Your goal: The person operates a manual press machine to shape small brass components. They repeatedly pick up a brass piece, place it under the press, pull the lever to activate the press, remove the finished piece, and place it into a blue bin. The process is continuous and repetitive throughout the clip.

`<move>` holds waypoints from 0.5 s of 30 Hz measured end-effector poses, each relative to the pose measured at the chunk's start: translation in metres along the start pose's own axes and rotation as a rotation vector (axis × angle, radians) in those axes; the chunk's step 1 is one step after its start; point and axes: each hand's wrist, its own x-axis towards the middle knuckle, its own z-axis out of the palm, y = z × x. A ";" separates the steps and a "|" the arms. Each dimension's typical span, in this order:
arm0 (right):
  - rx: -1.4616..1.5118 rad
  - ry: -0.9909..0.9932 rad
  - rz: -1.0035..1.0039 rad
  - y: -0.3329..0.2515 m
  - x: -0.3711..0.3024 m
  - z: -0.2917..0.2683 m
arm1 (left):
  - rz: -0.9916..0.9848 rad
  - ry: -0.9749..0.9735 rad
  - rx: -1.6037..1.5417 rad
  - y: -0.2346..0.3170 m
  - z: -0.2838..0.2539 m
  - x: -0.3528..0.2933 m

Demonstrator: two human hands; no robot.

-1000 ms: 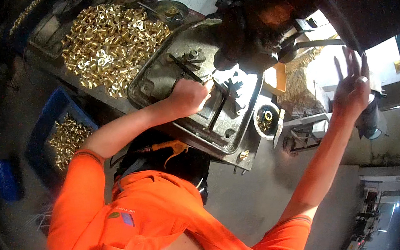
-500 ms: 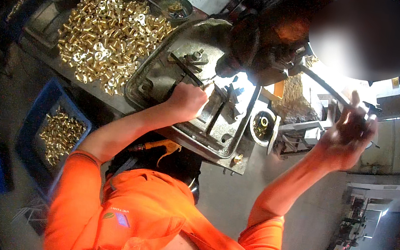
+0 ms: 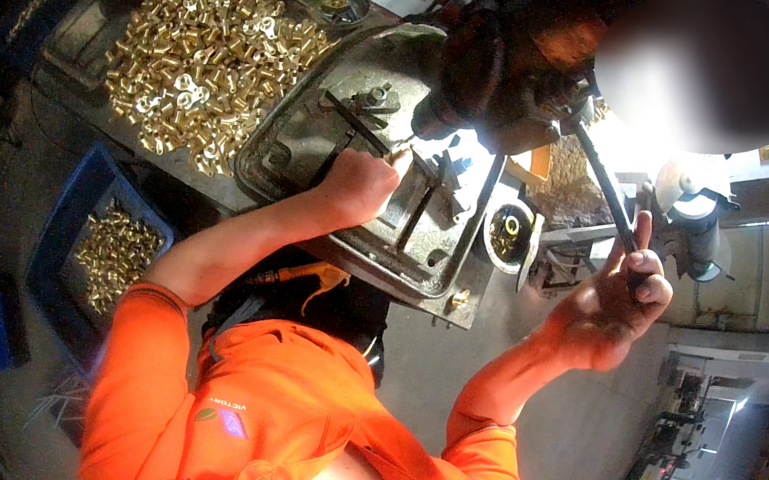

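Observation:
My left hand point(image 3: 357, 189) is closed in a fist over the grey slotted drill press table point(image 3: 283, 165). Its thumb and fingertips meet beside a dark clamp bar point(image 3: 353, 121), just under the drill chuck point(image 3: 439, 112); whatever they pinch is hidden. Out to the right, my right hand point(image 3: 611, 306) has its fingers curled around the end of the long dark feed lever point(image 3: 605, 186), one finger stretched along it. That lever comes from the dark drill press head point(image 3: 528, 85). Dark blocks point(image 3: 450, 173) sit on the table right of the chuck, in bright light.
A heap of small brass fittings point(image 3: 203, 74) covers the bench at left. More brass pieces lie in a blue bin point(image 3: 58, 238) below it. An orange air blow gun point(image 3: 308, 275) hangs at the bench's near edge. A round bowl point(image 3: 510, 236) stands right of the table; a dark pan point(image 3: 337, 2) sits behind.
My right hand has come left and toward me, and the feed lever has swung down with it. Its fingers now wrap the lever more clearly. My left hand stays nearly in place.

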 end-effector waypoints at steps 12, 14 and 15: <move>-0.052 0.010 0.016 0.001 -0.027 -0.003 | 0.033 0.125 0.008 -0.005 0.017 -0.005; -0.025 0.020 0.023 0.003 -0.033 -0.006 | 0.065 0.179 0.007 -0.006 0.018 -0.005; -0.020 0.033 0.021 0.005 -0.036 -0.006 | 0.073 0.206 0.003 -0.006 0.019 -0.005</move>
